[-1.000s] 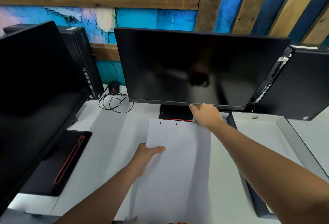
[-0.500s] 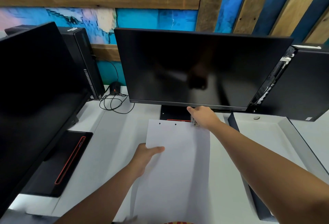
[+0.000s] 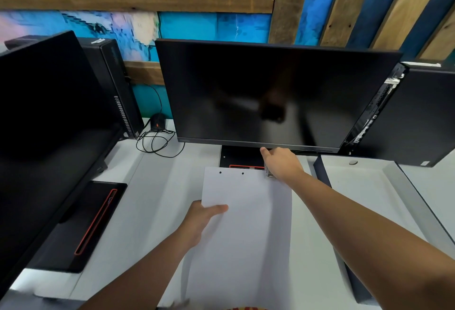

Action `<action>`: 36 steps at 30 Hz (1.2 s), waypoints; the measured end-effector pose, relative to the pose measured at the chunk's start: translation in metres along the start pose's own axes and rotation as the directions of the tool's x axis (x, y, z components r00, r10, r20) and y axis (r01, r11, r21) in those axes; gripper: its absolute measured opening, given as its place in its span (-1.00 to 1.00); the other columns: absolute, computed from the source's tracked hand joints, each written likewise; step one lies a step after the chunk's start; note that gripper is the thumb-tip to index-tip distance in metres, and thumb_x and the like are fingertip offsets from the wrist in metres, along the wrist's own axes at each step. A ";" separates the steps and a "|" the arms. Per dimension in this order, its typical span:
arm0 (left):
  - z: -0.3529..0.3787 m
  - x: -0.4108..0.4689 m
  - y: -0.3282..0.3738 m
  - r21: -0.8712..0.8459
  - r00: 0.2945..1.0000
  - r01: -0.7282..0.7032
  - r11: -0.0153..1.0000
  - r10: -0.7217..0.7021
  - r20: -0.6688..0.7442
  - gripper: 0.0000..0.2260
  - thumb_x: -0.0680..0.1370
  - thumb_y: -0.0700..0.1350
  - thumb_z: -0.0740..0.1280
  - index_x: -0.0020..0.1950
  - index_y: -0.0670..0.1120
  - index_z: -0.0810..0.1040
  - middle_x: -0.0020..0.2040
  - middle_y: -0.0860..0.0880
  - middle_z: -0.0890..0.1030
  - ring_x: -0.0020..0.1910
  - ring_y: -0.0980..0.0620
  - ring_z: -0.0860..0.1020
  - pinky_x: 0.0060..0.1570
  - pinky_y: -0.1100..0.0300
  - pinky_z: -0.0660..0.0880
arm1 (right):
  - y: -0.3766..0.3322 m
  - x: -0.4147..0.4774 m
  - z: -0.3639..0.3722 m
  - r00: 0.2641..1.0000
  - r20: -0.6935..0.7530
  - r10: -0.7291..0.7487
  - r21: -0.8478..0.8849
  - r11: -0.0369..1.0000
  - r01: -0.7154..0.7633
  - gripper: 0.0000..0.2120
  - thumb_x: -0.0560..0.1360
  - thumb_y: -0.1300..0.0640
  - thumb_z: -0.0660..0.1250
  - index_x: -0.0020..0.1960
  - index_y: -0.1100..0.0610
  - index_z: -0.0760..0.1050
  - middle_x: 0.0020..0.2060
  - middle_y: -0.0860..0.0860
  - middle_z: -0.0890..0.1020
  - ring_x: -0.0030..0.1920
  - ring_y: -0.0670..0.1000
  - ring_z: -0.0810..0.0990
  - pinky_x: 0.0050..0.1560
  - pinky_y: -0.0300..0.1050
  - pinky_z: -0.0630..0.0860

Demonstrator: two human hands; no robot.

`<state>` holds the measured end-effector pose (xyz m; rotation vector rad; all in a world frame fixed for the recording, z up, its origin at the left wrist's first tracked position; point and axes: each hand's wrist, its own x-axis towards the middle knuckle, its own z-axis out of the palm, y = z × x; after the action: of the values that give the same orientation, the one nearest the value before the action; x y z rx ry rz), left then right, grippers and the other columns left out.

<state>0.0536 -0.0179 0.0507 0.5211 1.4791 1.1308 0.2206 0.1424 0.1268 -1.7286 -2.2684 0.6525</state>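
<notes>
The paper sheet [image 3: 248, 236] is pinched at its left edge by the left hand [image 3: 199, 221]; lengthwise it is stretched ahead to the right hand [image 3: 280, 165], whose grasp cannot be told.

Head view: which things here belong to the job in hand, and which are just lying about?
In the job:
white sheet, gripped by left hand
small clip at its top corner, pinched by right hand

Lying about:
middle monitor
left monitor
coiled cable
white tray

Two monitors [image 3: 270, 93], two towers [image 3: 115, 83], one sheet [image 3: 246, 223]
</notes>
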 end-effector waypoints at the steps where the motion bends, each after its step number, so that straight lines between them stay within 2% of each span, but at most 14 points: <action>1: 0.000 0.000 -0.001 -0.001 1.000 -0.001 1.000 0.001 0.002 -0.74 0.41 -0.22 0.48 0.08 -0.14 0.65 0.00 -0.08 0.70 0.00 -0.07 0.66 -0.05 0.11 0.56 | 0.000 -0.001 0.000 1.000 0.001 0.002 0.000 1.000 -0.002 -0.48 0.64 -0.07 -0.03 -0.36 0.17 0.40 -0.42 0.06 0.47 -0.29 0.10 0.47 -0.22 -0.13 0.35; 9: 0.001 -0.001 -0.003 0.002 1.000 0.000 1.000 0.000 -0.001 -0.74 0.40 -0.21 0.49 0.08 -0.13 0.65 0.01 -0.07 0.70 0.02 -0.07 0.65 0.05 0.07 0.54 | -0.002 -0.002 0.000 1.000 -0.025 0.003 -0.017 1.000 -0.003 -0.48 0.65 -0.05 -0.04 -0.38 0.16 0.35 -0.43 0.06 0.46 -0.39 0.00 0.42 -0.28 -0.17 0.31; 11: 0.002 -0.001 -0.003 0.001 1.000 -0.005 1.000 0.005 0.005 -0.76 0.40 -0.22 0.49 0.06 -0.12 0.65 0.00 -0.06 0.70 0.02 -0.06 0.65 0.06 0.07 0.54 | -0.001 -0.003 0.000 0.999 -0.043 -0.014 -0.016 1.000 0.013 -0.50 0.65 -0.02 -0.04 -0.35 0.19 0.36 -0.40 0.10 0.49 -0.36 0.06 0.46 -0.34 -0.16 0.32; 14: 0.003 -0.003 -0.002 0.007 1.000 -0.010 1.000 0.010 0.011 -0.80 0.41 -0.22 0.49 0.01 -0.08 0.66 -0.03 -0.03 0.71 0.00 -0.03 0.65 0.00 0.11 0.54 | 0.002 -0.003 0.001 0.999 -0.043 -0.019 0.027 0.999 0.020 -0.53 0.64 0.06 -0.01 -0.41 0.20 0.28 -0.40 0.14 0.46 -0.26 0.20 0.48 -0.23 -0.07 0.41; 20: 0.003 -0.003 -0.001 0.003 1.000 -0.009 1.000 0.009 -0.009 -0.79 0.40 -0.22 0.49 0.02 -0.11 0.66 -0.04 -0.05 0.71 -0.01 -0.06 0.66 -0.05 0.12 0.55 | 0.005 -0.005 -0.005 0.999 0.024 0.041 0.128 0.991 -0.044 -0.42 0.57 -0.19 0.12 -0.49 0.15 0.23 -0.53 0.04 0.40 -0.43 0.04 0.40 -0.38 -0.15 0.30; 25: 0.004 -0.002 0.000 0.006 1.000 -0.018 1.000 0.018 -0.005 -0.78 0.40 -0.23 0.49 0.03 -0.11 0.66 -0.03 -0.06 0.71 -0.01 -0.06 0.66 -0.07 0.14 0.55 | 0.005 -0.006 -0.011 0.996 0.050 0.073 0.138 0.987 -0.079 -0.41 0.57 -0.24 0.09 -0.47 0.15 0.19 -0.49 0.06 0.38 -0.42 0.03 0.38 -0.31 -0.12 0.34; 28: 0.005 -0.001 0.000 0.015 1.000 -0.021 1.000 0.021 -0.004 -0.80 0.40 -0.23 0.49 0.01 -0.11 0.66 -0.04 -0.06 0.71 -0.02 -0.05 0.66 -0.11 0.16 0.54 | 0.008 -0.006 -0.012 0.996 0.027 0.083 0.119 0.989 -0.085 -0.40 0.58 -0.24 0.06 -0.46 0.16 0.23 -0.48 0.07 0.41 -0.41 0.03 0.40 -0.32 -0.13 0.33; 31: 0.003 0.000 -0.001 0.031 1.000 -0.026 0.999 0.026 0.001 -0.77 0.39 -0.22 0.50 0.04 -0.12 0.66 -0.02 -0.06 0.71 0.00 -0.06 0.66 -0.03 0.13 0.55 | 0.013 -0.005 -0.016 0.994 0.003 0.107 0.132 0.985 -0.107 -0.38 0.57 -0.26 0.03 -0.43 0.21 0.32 -0.41 0.10 0.47 -0.32 0.08 0.47 -0.23 -0.10 0.37; 33: 0.001 0.000 -0.001 0.031 1.000 -0.024 0.999 0.025 -0.006 -0.76 0.39 -0.21 0.50 0.06 -0.13 0.66 -0.01 -0.06 0.71 0.01 -0.06 0.66 0.03 0.10 0.54 | 0.016 -0.004 -0.019 0.992 -0.018 0.125 0.130 0.984 -0.121 -0.35 0.57 -0.27 0.01 -0.31 0.27 0.46 -0.32 0.12 0.53 -0.24 0.12 0.48 -0.17 -0.09 0.37; 36: -0.002 0.000 -0.001 0.018 0.999 -0.028 0.999 0.028 -0.022 -0.80 0.40 -0.22 0.49 0.01 -0.11 0.66 -0.04 -0.05 0.71 -0.02 -0.04 0.66 -0.04 0.12 0.54 | 0.023 0.000 -0.020 0.988 -0.032 0.150 0.127 0.981 -0.145 -0.36 0.56 -0.28 0.00 -0.11 0.24 0.57 -0.22 0.14 0.59 -0.19 0.13 0.51 -0.17 -0.09 0.38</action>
<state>0.0523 -0.0189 0.0493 0.5444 1.5060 1.1500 0.2489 0.1511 0.1333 -1.8445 -2.0402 0.7617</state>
